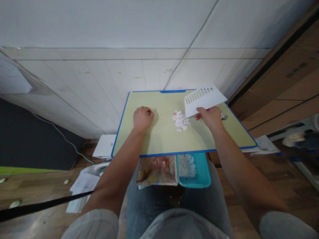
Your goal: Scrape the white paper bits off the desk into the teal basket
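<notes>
My right hand (210,119) grips a white sheet (204,101) by its near edge, thumb on top; a row of slots runs along the far side of the sheet. It is held tilted above the right part of a pale yellow tabletop (159,139) with a blue rim. Just left of the sheet's lower corner lies a loose pile of small white pieces (180,121), a few tinged pink. On the left part of the table rests my left hand (144,118), curled closed; whatever may be inside it is hidden.
Below the table's near edge, over my lap, are a turquoise tray (206,179) with white pieces inside and a patterned box (157,171). A white panelled wall (99,83) stands behind, cardboard boxes (286,73) at right. Papers (84,184) lie at lower left.
</notes>
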Motion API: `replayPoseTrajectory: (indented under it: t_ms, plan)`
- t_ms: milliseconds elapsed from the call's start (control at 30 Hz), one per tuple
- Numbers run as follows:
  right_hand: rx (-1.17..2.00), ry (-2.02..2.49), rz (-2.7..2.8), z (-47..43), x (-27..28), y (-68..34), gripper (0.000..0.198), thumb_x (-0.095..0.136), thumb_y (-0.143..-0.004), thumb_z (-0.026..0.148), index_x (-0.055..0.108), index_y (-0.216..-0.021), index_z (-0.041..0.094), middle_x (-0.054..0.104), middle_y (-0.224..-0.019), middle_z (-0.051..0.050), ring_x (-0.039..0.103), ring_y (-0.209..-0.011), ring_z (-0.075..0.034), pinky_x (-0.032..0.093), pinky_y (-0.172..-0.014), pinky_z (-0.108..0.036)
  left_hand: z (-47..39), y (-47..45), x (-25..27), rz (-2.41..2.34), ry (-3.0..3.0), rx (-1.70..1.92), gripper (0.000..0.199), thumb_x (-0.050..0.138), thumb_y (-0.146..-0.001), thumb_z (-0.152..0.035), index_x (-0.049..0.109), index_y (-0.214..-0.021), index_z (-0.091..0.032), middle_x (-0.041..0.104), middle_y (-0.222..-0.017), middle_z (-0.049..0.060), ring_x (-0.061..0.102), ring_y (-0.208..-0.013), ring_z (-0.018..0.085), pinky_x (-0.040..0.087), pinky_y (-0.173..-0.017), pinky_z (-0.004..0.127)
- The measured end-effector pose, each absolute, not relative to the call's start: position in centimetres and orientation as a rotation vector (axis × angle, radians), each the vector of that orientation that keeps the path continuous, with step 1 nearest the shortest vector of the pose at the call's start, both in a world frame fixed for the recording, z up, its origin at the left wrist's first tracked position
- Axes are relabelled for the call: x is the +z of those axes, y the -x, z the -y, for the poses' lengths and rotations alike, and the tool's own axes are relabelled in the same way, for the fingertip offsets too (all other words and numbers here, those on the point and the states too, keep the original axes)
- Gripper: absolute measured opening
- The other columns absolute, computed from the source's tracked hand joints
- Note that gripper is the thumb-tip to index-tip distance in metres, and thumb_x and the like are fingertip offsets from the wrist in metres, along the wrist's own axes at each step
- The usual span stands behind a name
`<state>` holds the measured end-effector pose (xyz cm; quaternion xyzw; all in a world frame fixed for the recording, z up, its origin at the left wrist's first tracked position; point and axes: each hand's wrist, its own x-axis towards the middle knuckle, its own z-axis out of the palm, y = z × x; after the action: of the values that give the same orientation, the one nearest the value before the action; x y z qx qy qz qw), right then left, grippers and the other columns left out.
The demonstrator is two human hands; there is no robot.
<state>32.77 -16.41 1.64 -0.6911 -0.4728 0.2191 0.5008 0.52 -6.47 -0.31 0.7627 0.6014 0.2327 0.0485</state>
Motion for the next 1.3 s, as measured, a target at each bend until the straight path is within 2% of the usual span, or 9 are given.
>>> replayPoseTrajectory:
  t_ms: [133, 300, 500, 767, 900, 1067, 1300]
  plan:
    - [0.524, 1.508, 0.915, 21.6, 0.3, -32.0, 0.032, 0.088, -0.077, 0.049, 0.078, -0.089, 0.021, 0.084, -0.073, -0.010, 0.082, -0.060, -0.029, 0.070, -0.059, -0.039, 5.9, -0.5, -0.9, -1.823, -2.325, 0.764, 0.030, 0.062, -0.108, -0.027, 0.090, -0.112, -0.020, 0.087, -0.129, 0.020, 0.077, -0.130, 0.039, 0.060, -0.121, 0.055]
    - [0.534, 1.469, 0.848, 24.4, -1.0, -30.0, 0.036, 0.090, -0.076, 0.053, 0.077, -0.090, 0.023, 0.085, -0.076, -0.011, 0.081, -0.061, -0.029, 0.072, -0.060, -0.042, 5.8, -0.6, -1.1, -1.832, -2.331, 0.776, 0.026, 0.063, -0.106, -0.028, 0.088, -0.108, -0.023, 0.087, -0.128, 0.019, 0.075, -0.130, 0.040, 0.059, -0.121, 0.056]
    - [0.486, 1.493, 0.881, 24.2, -1.7, -30.9, 0.042, 0.094, -0.078, 0.059, 0.077, -0.091, 0.023, 0.084, -0.074, -0.010, 0.080, -0.058, -0.028, 0.067, -0.055, -0.038, 6.4, -0.8, -0.6, -1.850, -2.331, 0.746, 0.024, 0.066, -0.106, -0.027, 0.088, -0.110, -0.021, 0.086, -0.132, 0.020, 0.075, -0.133, 0.041, 0.057, -0.123, 0.057]
    - [0.414, 1.551, 0.924, 25.4, -2.4, -31.6, 0.037, 0.090, -0.085, 0.058, 0.077, -0.085, 0.024, 0.084, -0.072, -0.009, 0.080, -0.059, -0.027, 0.068, -0.061, -0.038, 6.5, -1.0, -0.5, -1.870, -2.348, 0.741, 0.024, 0.066, -0.106, -0.024, 0.089, -0.111, -0.021, 0.088, -0.131, 0.019, 0.077, -0.134, 0.041, 0.058, -0.121, 0.055]
    - [0.399, 1.542, 0.904, 26.3, -1.8, -31.7, 0.031, 0.088, -0.082, 0.053, 0.078, -0.090, 0.024, 0.084, -0.073, -0.008, 0.078, -0.058, -0.026, 0.065, -0.056, -0.037, 6.4, -1.0, -0.6, -1.871, -2.336, 0.752, 0.023, 0.066, -0.106, -0.025, 0.088, -0.111, -0.023, 0.087, -0.132, 0.019, 0.075, -0.135, 0.041, 0.056, -0.122, 0.055]
    - [0.412, 1.573, 0.840, 27.6, -1.3, -31.5, 0.028, 0.088, -0.081, 0.049, 0.075, -0.077, 0.025, 0.080, -0.066, -0.008, 0.075, -0.054, -0.026, 0.064, -0.053, -0.037, 6.4, -1.1, -0.6, -1.872, -2.321, 0.739, 0.022, 0.066, -0.106, -0.026, 0.087, -0.112, -0.022, 0.085, -0.133, 0.020, 0.074, -0.136, 0.040, 0.054, -0.122, 0.054]
    - [0.434, 1.598, 0.912, 30.0, -1.7, -30.1, 0.027, 0.084, -0.084, 0.050, 0.073, -0.075, 0.027, 0.079, -0.064, -0.008, 0.075, -0.055, -0.026, 0.065, -0.055, -0.036, 6.2, -1.1, -1.0, -1.847, -2.327, 0.794, 0.019, 0.067, -0.103, -0.025, 0.084, -0.108, -0.023, 0.084, -0.131, 0.019, 0.072, -0.135, 0.041, 0.054, -0.122, 0.056]
